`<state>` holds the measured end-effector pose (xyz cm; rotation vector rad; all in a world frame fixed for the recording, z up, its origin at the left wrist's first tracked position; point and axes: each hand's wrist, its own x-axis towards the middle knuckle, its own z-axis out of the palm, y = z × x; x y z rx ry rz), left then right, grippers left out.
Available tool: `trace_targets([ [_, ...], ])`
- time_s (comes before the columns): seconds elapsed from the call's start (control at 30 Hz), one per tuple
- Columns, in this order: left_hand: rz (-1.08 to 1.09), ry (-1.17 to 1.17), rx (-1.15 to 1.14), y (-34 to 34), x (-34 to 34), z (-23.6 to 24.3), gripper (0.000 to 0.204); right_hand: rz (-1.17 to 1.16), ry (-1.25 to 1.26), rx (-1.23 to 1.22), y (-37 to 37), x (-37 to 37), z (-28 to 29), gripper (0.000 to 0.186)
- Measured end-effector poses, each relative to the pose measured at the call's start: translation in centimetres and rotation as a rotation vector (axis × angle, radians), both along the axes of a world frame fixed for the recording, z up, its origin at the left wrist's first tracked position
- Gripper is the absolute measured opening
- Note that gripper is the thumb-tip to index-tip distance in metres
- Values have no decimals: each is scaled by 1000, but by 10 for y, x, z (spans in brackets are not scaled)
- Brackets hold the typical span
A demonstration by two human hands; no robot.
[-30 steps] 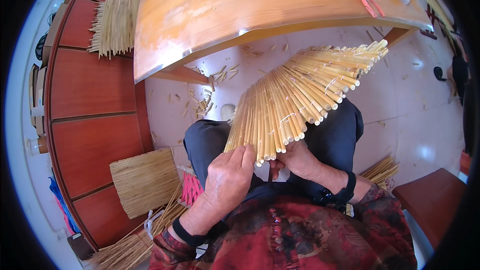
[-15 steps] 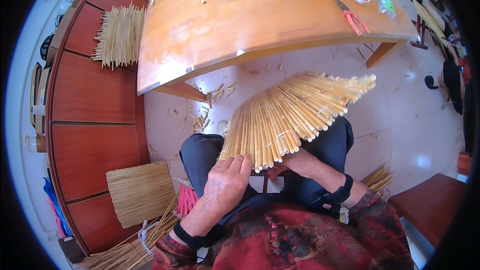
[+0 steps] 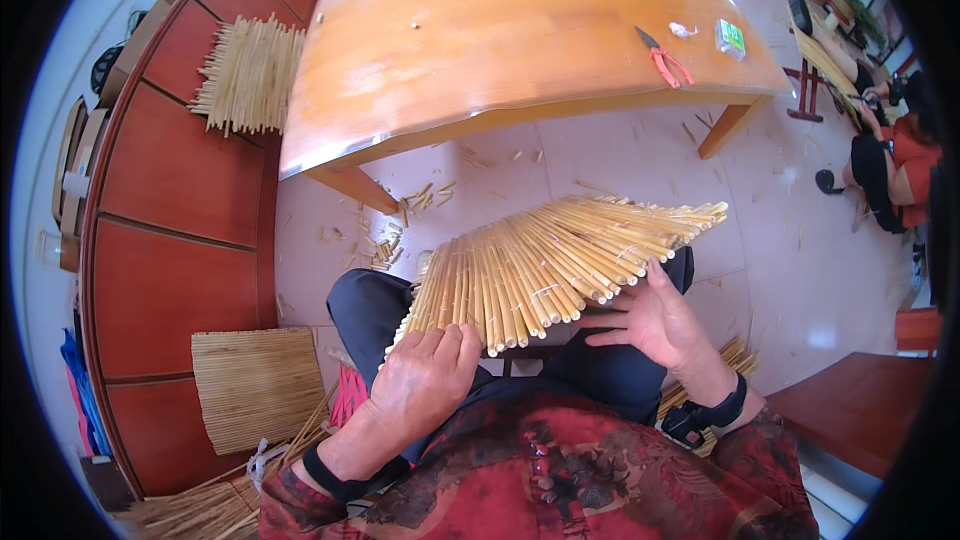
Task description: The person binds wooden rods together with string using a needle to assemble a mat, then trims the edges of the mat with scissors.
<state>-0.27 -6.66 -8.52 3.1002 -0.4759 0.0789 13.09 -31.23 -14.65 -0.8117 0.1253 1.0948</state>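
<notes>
A mat of thin straw-coloured reed stalks (image 3: 530,275), tied side by side with light thread, hangs fanned and bent over my knees. My left hand (image 3: 427,375) grips its near left edge, fingers curled over the stalk ends. At the near right edge is my right hand (image 3: 665,325), its fingers spread; the thumb rests at the stalk ends and the other fingers reach beneath the mat. Whether those fingers touch its underside is hard to tell.
Ahead stands a wooden table (image 3: 480,20) with red-handled pliers (image 3: 664,63) and a small green-and-white box (image 3: 730,40). Reed offcuts (image 3: 385,245) litter the floor. Finished-looking mat (image 3: 258,390) and stalk bundle (image 3: 248,75) lie along the red cabinet (image 3: 180,180). Another person (image 3: 905,165) sits far right.
My right hand has come out from under the mat to its right edge, fingers now spread. The mat's right side has dropped lower; my left hand keeps its grip.
</notes>
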Motion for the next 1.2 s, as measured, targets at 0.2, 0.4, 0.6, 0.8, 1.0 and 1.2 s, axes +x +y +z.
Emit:
trace_targets([
  [0.2,-37,-29,137,-4,-38,49,24,-39,-119,38,3,-26,44,67],
  [0.4,50,-72,281,-9,-67,103,22,102,-151,129,15,-33,90,66],
  [0.6,123,-94,500,-12,-85,138,23,257,-23,303,36,-28,88,59],
  [0.8,295,-29,658,-21,-108,159,18,377,127,486,93,-28,74,54],
  [1.0,561,-70,781,-45,-147,174,21,521,214,726,148,-38,90,40],
  [1.2,633,-122,782,-45,-154,182,25,563,177,744,161,-40,98,27],
])
